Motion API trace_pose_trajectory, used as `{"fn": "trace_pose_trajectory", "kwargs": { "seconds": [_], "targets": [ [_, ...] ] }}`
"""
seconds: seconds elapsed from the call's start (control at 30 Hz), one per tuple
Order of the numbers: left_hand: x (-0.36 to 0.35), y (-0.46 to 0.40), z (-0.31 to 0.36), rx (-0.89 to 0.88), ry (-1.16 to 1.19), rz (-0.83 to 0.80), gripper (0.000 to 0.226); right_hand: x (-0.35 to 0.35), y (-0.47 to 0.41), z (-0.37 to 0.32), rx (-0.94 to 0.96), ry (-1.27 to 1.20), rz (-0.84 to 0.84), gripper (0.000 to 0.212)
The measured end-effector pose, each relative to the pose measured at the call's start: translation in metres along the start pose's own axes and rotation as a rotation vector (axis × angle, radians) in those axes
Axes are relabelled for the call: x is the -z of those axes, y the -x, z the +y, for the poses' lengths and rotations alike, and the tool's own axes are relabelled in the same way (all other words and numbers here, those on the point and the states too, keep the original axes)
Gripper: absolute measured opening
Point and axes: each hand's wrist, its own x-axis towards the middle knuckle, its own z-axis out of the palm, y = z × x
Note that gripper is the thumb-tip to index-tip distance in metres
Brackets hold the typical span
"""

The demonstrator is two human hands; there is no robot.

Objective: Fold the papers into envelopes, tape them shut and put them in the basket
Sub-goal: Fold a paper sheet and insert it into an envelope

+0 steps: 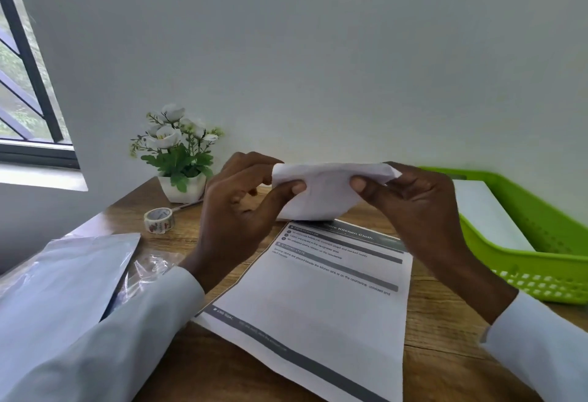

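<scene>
Both hands hold a folded white paper (321,193) up above the wooden desk (445,331): the left hand (237,210) pinches its left end between thumb and fingers, and the right hand (413,207) pinches its right end the same way. Beneath it a printed sheet (311,299) lies flat on the desk; its header reads in part "Kitchen Cloth", a grey bar reads "STARTING STATE", another near the lower edge reads "END GOAL", and one line mentions cloths placed beside the kitchen sink or on the countertop. The green plastic basket (541,261) stands at the right with white paper (486,213) inside. A tape roll (159,220) with red printing, too small to read, sits left of the hands, near a potted white flower plant (178,153). A clear plastic sleeve (66,274) of white sheets lies at the left.
</scene>
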Motion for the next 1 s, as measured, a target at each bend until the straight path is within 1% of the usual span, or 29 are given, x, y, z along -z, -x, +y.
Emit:
{"fn": "trace_pose_trajectory", "kwargs": {
  "seconds": [0.03,0.07,0.13,0.2,0.23,0.3,0.37,0.4,0.5,0.57,0.63,0.7,0.83,0.9,1.0],
  "targets": [
    [0.0,0.0,0.001,0.02,0.026,0.011,0.016,0.0,-0.001,-0.002,-0.012,-0.056,0.019,0.019],
    [0.0,0.0,0.002,0.038,0.055,0.031,0.018,0.0,-0.001,-0.004,-0.032,-0.104,0.032,0.022],
    [-0.002,-0.001,0.005,0.034,0.118,0.085,0.035,-0.001,-0.002,-0.006,-0.065,-0.153,0.043,0.026],
    [-0.003,-0.002,0.008,-0.009,0.156,0.13,0.049,-0.003,-0.003,-0.008,-0.058,-0.172,0.065,0.033],
    [-0.003,-0.003,0.009,-0.036,0.158,0.14,0.048,-0.003,-0.003,-0.009,-0.038,-0.178,0.089,0.037],
    [-0.001,-0.003,0.008,-0.105,0.094,0.129,0.035,-0.003,-0.003,-0.009,0.047,-0.138,0.141,0.044],
    [0.0,-0.003,0.004,-0.165,0.018,0.098,0.023,-0.002,-0.003,-0.007,0.174,-0.021,0.174,0.045],
    [0.0,-0.002,0.002,-0.183,0.001,0.085,0.021,-0.001,-0.002,-0.007,0.232,0.05,0.178,0.045],
    [0.0,0.0,-0.001,-0.212,-0.053,0.061,0.025,0.001,-0.001,-0.004,0.35,0.193,0.12,0.033],
    [0.0,0.001,-0.001,-0.225,-0.1,0.047,0.023,0.002,-0.002,-0.002,0.382,0.251,0.083,0.025],
    [-0.001,0.002,-0.001,-0.229,-0.14,0.04,0.02,0.003,-0.003,-0.001,0.383,0.273,0.08,0.023],
    [-0.001,0.003,0.0,-0.234,-0.16,0.039,0.022,0.003,-0.003,-0.002,0.368,0.275,0.086,0.024],
    [-0.001,0.003,0.001,-0.24,-0.178,0.05,0.024,0.001,-0.003,-0.007,0.264,0.177,0.124,0.034],
    [-0.001,0.003,0.0,-0.224,-0.161,0.06,0.022,0.0,-0.003,-0.008,0.218,0.155,0.131,0.031],
    [0.001,0.002,0.0,-0.179,-0.122,0.063,0.016,0.002,-0.004,-0.008,0.149,0.146,0.144,0.022]
  ]
}}
